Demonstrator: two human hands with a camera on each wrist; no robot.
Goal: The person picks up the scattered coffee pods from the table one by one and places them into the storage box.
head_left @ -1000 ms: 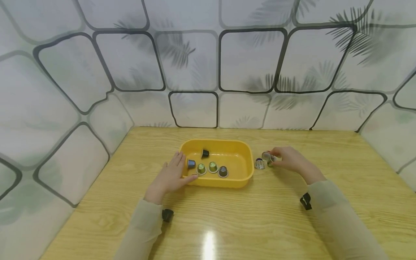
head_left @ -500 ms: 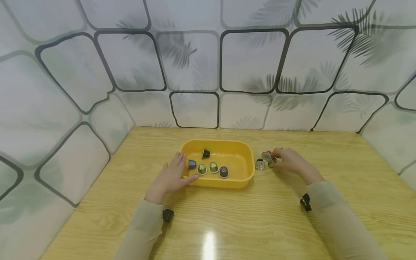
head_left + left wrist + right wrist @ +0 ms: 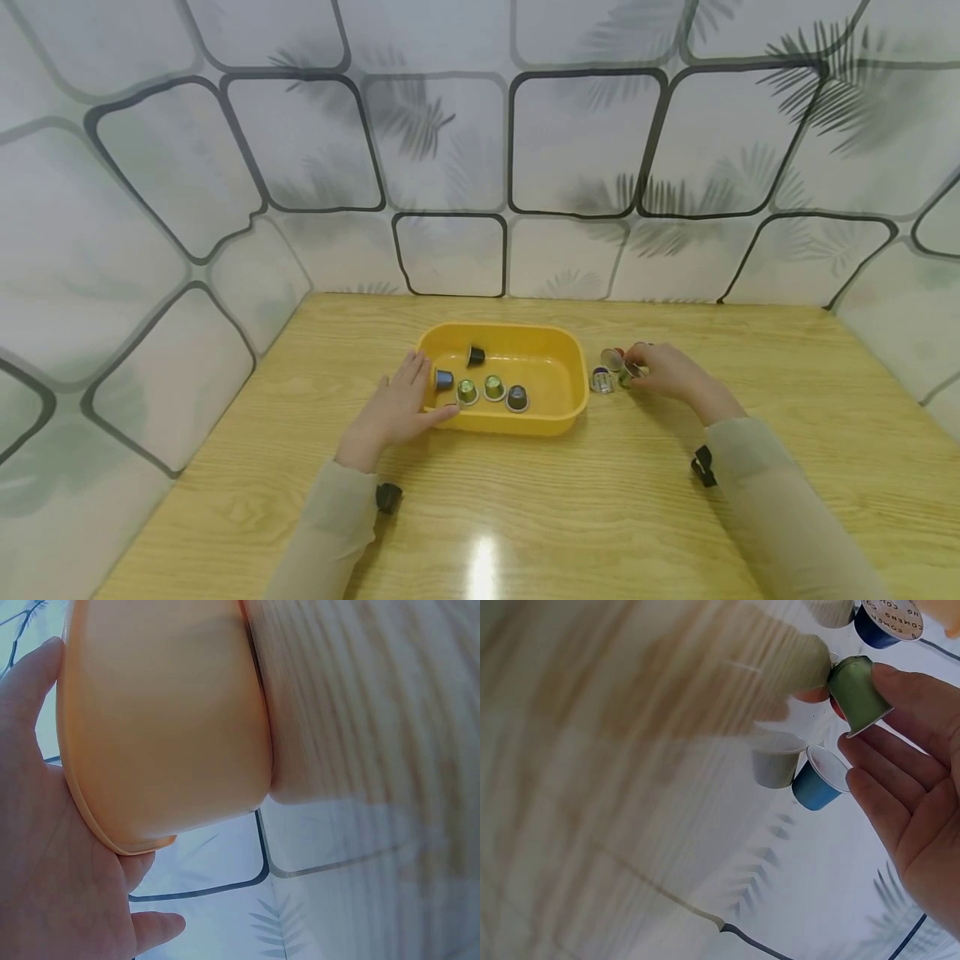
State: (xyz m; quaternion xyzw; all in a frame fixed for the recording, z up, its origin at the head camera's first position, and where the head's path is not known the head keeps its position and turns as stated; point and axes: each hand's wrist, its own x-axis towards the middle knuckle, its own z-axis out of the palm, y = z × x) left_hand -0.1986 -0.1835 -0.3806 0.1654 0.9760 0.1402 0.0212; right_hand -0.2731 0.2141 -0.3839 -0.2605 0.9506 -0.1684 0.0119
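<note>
My right hand [image 3: 675, 379] pinches a green coffee capsule [image 3: 860, 691] between thumb and fingers, close over the table right of a yellow tub [image 3: 510, 423]. Near those fingertips lie a capsule with a pale lid and red edge [image 3: 612, 359] and a dark blue one with a printed lid [image 3: 889, 621]. A lighter blue capsule [image 3: 816, 787] lies by the fingers in the right wrist view. My left hand [image 3: 386, 417] rests on the tub's left end, its fingers straight along the rim and the thumb spread over the front corner.
Inside the tub are a black capsule [image 3: 476, 356], a blue one [image 3: 444, 380], two green ones [image 3: 494, 387] and a dark grey one [image 3: 517, 397]. The wooden table [image 3: 555, 517] meets patterned walls [image 3: 450, 250] at the back and left.
The green capsule has tilted slightly in my right fingers, so more of its side shows. My left hand stays on the tub.
</note>
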